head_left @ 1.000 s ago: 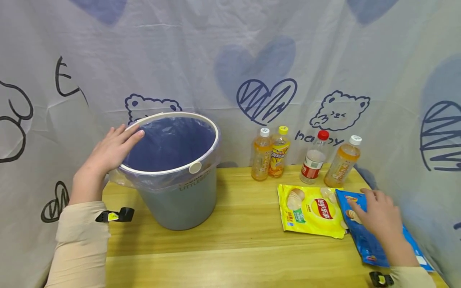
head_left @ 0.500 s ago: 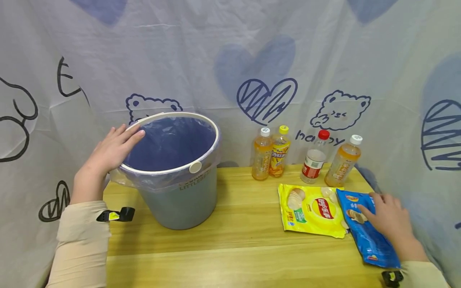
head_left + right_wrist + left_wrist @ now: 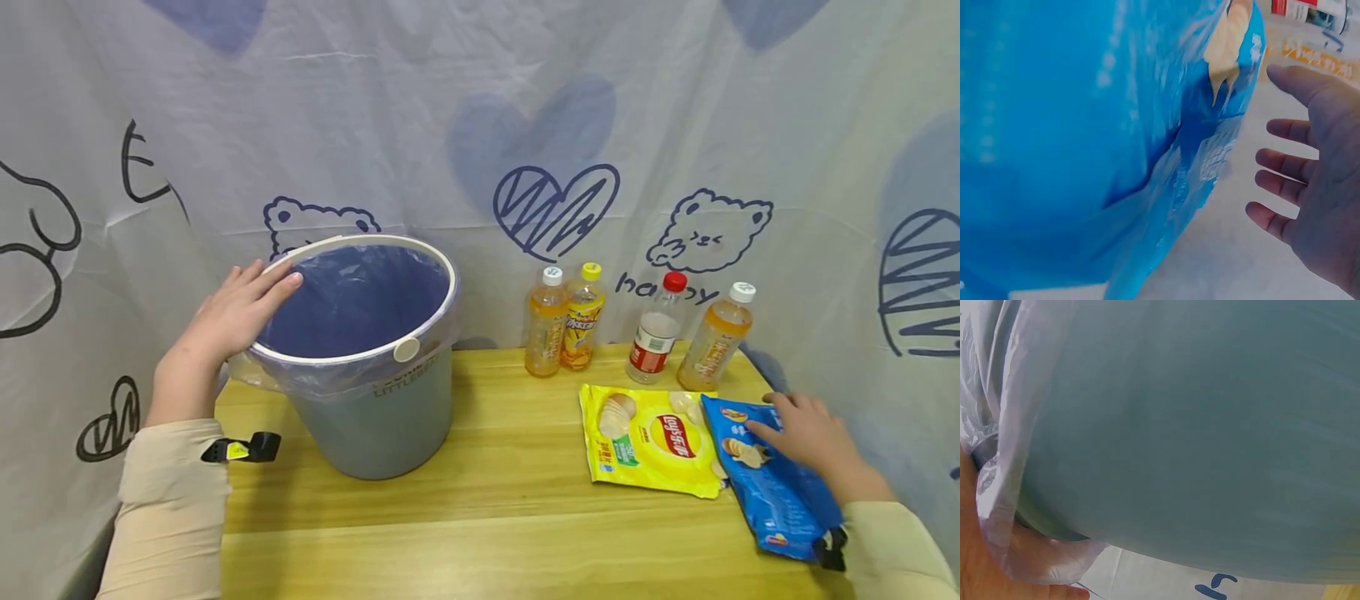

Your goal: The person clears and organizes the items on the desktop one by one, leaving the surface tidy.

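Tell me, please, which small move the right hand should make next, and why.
Perhaps the right hand should close on the blue bag: its fingers are spread beside the bag, gripping nothing, while the left hand rests on the bin's rim.

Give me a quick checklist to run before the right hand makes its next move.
1. Bin upright on the table: ok.
2. Left hand resting on the bin's rim: ok.
3. Liner folded over the rim: ok.
4. Right hand gripping the blue bag: not ok; the right wrist view shows its fingers spread, holding nothing.
5. Blue bag clear of the yellow bag: cannot tell; their edges lie very close.
6. Bin bottom empty: cannot tell; it is hidden.
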{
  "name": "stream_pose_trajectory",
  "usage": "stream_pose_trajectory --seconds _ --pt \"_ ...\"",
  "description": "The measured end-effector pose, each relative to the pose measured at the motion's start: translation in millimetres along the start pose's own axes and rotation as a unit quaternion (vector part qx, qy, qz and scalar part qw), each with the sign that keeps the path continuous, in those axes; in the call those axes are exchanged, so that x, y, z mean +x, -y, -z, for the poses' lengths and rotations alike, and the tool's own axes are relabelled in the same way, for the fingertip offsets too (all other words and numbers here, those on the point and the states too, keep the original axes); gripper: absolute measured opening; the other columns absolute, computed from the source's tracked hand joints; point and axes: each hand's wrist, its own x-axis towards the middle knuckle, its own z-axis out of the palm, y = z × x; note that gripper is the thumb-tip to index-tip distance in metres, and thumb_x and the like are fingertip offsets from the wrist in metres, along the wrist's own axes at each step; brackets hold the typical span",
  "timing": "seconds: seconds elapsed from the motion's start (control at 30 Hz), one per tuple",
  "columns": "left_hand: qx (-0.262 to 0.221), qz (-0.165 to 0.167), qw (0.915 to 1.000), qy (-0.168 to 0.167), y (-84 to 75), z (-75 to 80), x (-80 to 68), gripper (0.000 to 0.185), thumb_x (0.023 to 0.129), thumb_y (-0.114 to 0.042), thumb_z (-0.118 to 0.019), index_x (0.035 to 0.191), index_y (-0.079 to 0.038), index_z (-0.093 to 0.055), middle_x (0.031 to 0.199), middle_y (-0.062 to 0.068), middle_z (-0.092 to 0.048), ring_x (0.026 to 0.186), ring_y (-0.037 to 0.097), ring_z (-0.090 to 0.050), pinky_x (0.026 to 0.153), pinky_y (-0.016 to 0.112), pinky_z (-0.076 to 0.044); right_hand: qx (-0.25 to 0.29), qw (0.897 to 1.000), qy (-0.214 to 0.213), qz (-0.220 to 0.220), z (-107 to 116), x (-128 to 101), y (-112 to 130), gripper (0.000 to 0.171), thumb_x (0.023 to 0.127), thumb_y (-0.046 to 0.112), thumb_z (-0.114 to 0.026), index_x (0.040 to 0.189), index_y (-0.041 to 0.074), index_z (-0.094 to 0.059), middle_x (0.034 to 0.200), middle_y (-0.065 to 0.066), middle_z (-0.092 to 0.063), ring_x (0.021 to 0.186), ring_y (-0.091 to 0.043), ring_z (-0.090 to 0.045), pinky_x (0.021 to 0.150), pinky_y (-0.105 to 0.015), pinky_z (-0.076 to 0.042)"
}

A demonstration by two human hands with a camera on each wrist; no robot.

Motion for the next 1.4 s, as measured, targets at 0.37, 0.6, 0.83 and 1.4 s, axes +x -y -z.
stream_pose_trajectory --seconds 0.37,0.6,0.83,1.4 --pt "0.0 -0.002 1.0 0.005 1.3 -0.7 2.6 0.076 0.097 -0.068 -0.01 0.158 -0.022 -0.006 0.161 0.027 0.004 0.146 0.052 0.012 0.109 0.078 -0.001 0.0 0.998 0.056 0.015 -4 18 -12 0.065 0.088 0.041 -0.062 0.131 -0.006 -0.048 0.129 -0.043 -0.04 0.112 -0.06 -0.035 0.091 -0.078 -0.033" --pt "-0.002 0.0 1.0 0.005 1.2 -1.5 1.2 0.076 0.097 -0.068 -0.01 0.158 -0.021 -0.006 0.161 0.027 0.004 0.146 0.052 0.012 0.109 0.077 0.0 -0.02 0.995 0.084 0.044 -10 29 -13 0.065 0.087 0.04 -0.061 0.133 -0.004 -0.049 0.13 -0.041 -0.043 0.114 -0.061 -0.038 0.089 -0.08 -0.034" --pt "-0.007 0.001 1.0 0.005 0.7 -2.3 1.0 0.077 0.097 -0.068 -0.01 0.158 -0.022 -0.006 0.161 0.026 0.005 0.146 0.051 0.013 0.109 0.077 0.001 -0.005 0.993 0.106 0.059 -13 32 -8 0.067 0.09 0.044 -0.058 0.136 -0.003 -0.047 0.134 -0.041 -0.043 0.118 -0.062 -0.034 0.09 -0.082 -0.031" --pt "-0.006 -0.003 1.0 0.005 2.3 -0.2 2.1 0.075 0.098 -0.066 -0.009 0.158 -0.021 -0.006 0.161 0.027 0.005 0.146 0.052 0.013 0.108 0.078 0.0 0.015 0.993 0.111 0.044 -22 32 0 0.096 0.083 0.07 -0.056 0.141 -0.006 -0.041 0.138 -0.041 -0.039 0.122 -0.059 -0.033 0.096 -0.079 -0.03"
